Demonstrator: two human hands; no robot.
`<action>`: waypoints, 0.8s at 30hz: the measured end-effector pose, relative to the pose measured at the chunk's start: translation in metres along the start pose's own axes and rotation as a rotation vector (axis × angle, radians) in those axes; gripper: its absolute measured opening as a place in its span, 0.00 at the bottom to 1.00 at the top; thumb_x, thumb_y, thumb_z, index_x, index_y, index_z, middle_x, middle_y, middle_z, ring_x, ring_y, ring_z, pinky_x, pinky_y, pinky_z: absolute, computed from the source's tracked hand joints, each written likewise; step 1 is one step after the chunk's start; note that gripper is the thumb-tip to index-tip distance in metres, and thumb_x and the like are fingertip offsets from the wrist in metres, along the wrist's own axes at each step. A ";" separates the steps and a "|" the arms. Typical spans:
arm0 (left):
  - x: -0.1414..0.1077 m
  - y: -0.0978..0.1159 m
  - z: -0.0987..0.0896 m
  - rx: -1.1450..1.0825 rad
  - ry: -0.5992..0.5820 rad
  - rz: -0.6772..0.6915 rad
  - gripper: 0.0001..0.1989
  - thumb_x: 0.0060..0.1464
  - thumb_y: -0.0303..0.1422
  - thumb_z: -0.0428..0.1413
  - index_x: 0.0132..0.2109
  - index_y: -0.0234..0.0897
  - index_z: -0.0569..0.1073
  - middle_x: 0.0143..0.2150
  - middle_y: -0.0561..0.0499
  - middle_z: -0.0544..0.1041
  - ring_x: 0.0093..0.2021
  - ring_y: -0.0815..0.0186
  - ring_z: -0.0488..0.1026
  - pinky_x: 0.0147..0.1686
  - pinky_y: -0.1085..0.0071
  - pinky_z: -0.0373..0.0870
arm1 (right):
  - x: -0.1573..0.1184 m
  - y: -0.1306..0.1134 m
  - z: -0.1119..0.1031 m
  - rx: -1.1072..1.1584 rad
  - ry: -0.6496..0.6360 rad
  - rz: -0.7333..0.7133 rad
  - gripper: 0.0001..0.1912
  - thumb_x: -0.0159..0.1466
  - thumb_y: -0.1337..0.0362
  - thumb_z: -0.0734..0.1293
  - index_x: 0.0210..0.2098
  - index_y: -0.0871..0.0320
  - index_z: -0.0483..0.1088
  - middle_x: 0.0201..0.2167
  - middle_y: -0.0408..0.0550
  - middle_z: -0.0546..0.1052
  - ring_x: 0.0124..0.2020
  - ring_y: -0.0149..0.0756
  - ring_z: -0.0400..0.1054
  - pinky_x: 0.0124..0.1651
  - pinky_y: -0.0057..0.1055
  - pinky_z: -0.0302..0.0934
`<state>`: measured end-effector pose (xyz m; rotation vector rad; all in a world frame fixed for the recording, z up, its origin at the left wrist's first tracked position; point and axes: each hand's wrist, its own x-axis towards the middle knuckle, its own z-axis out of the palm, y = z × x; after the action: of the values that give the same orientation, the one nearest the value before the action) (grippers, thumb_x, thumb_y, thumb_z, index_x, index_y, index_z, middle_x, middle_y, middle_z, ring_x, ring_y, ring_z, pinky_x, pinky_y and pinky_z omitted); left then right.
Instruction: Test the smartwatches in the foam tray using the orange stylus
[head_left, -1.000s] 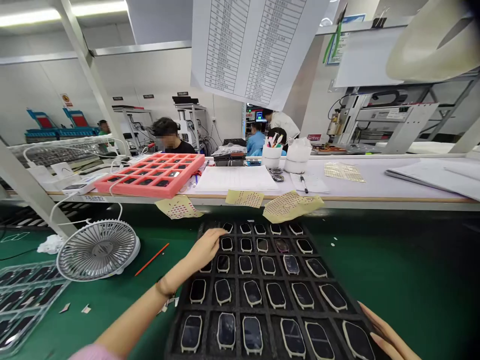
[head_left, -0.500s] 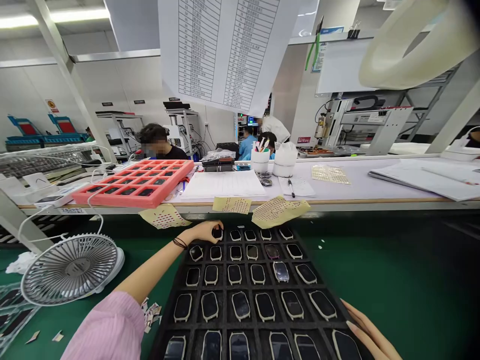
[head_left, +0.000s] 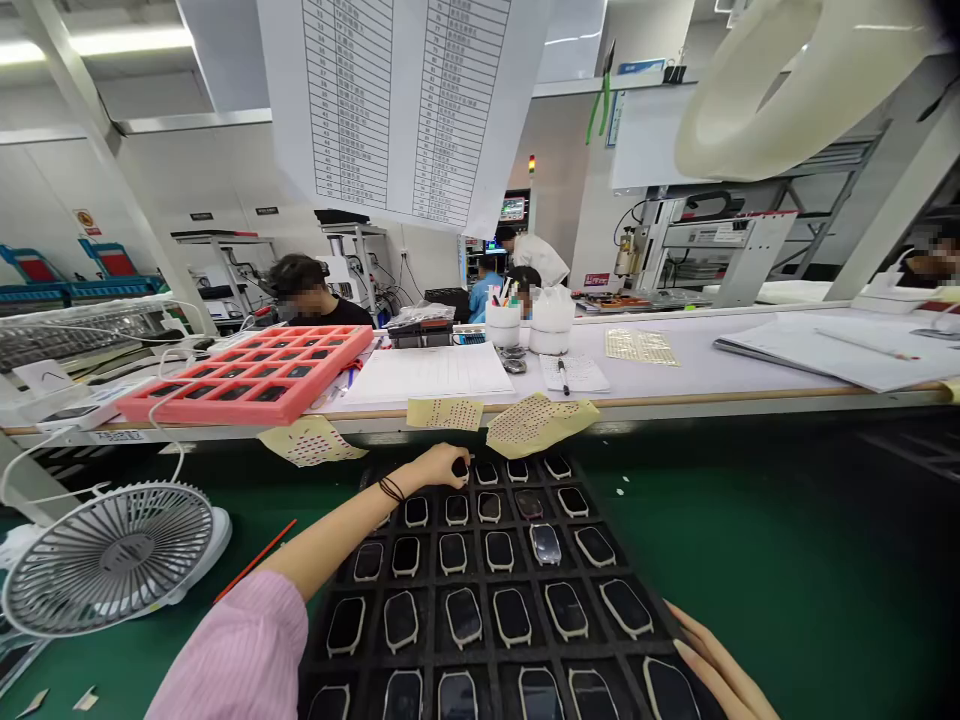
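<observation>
A black foam tray lies in front of me on a green mat. It holds rows of black, rounded-rectangular pieces with pale rims, possibly watch parts. My left hand reaches across to the tray's far left corner, with curled fingertips over a piece in the top row. The hand hides its neighbouring corner cell, so I cannot tell whether it grips anything. My right hand lies at the tray's near right edge with fingers apart, holding nothing.
A white desk fan and a red stick lie left of the tray. Along the white bench are a salmon-red tray, perforated yellow sheets, papers and cups. A co-worker sits beyond it.
The whole view has swung, so the scene sits further left and the black tray lower. My left hand has moved from the tray's second row up to its far left corner.
</observation>
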<state>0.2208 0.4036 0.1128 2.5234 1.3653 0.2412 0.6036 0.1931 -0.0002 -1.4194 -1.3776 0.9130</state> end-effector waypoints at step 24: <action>0.067 0.061 0.015 -0.282 -0.020 -0.015 0.20 0.50 0.36 0.63 0.50 0.36 0.72 0.48 0.48 0.76 0.49 0.59 0.71 0.52 0.63 0.67 | -0.010 -0.005 0.006 0.230 0.009 0.300 0.28 0.61 0.43 0.61 0.54 0.50 0.69 0.58 0.46 0.69 0.61 0.50 0.59 0.60 0.41 0.59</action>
<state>0.3097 0.4255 0.1186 2.2765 1.2447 0.3759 0.5955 0.1834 0.0019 -1.4706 -1.0299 1.2149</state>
